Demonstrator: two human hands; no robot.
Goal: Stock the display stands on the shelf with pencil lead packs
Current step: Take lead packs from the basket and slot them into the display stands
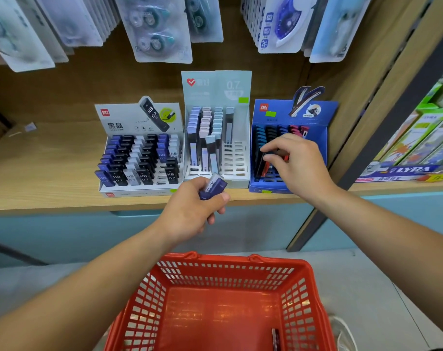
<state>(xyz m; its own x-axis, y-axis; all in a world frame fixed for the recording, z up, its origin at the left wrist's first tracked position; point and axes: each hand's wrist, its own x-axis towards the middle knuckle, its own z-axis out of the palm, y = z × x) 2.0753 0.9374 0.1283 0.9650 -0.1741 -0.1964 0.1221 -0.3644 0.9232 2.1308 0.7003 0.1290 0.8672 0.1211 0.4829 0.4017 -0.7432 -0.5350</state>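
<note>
One wide-angle view looks from the person's head, forward and down, close to the shelf (pixel 50 198). The display stands (pixel 216 84) fill mid-frame, the red basket (pixel 240 260) lies directly below at the bottom edge, and both forearms (pixel 93 282) enter from the lower corners.

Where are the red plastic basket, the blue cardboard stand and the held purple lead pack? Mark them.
Red plastic basket (pixel 223 259): head view, far rim.
Blue cardboard stand (pixel 282 107): head view, back panel.
Purple lead pack (pixel 214 186): head view, printed face.
</note>
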